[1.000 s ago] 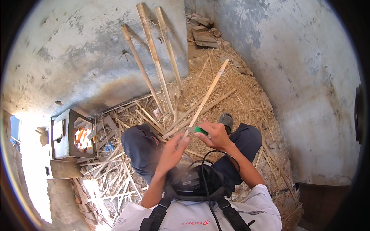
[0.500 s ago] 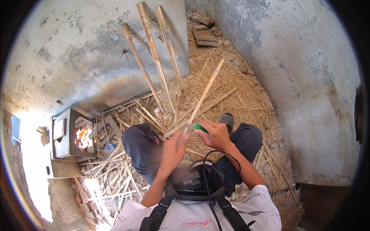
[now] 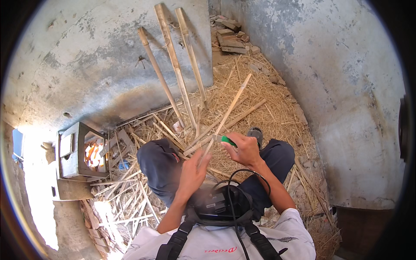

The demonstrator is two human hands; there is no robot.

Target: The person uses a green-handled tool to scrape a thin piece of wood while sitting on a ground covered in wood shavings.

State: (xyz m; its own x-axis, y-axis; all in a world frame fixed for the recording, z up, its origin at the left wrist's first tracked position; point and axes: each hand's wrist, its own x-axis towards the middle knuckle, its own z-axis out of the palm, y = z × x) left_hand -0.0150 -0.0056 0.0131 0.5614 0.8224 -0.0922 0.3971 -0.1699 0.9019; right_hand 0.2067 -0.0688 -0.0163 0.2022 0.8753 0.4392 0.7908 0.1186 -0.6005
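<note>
the bamboo strip [image 3: 225,119] is tilting further left since the earlier frame, its near end clamped in the left hand [image 3: 193,167] while the right hand [image 3: 245,149] is gripping a green-handled tool [image 3: 227,140] against it over the lap.

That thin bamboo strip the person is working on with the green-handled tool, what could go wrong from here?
The right hand holds the green-handled tool against the long thin bamboo strip, close to the left hand gripping it; a slip could cut the fingers. The strip's far end hangs unsupported, so it may flex or splinter. Dry yellow straw lies near the small grey box stove with glowing embers, perhaps a fire risk.
</note>
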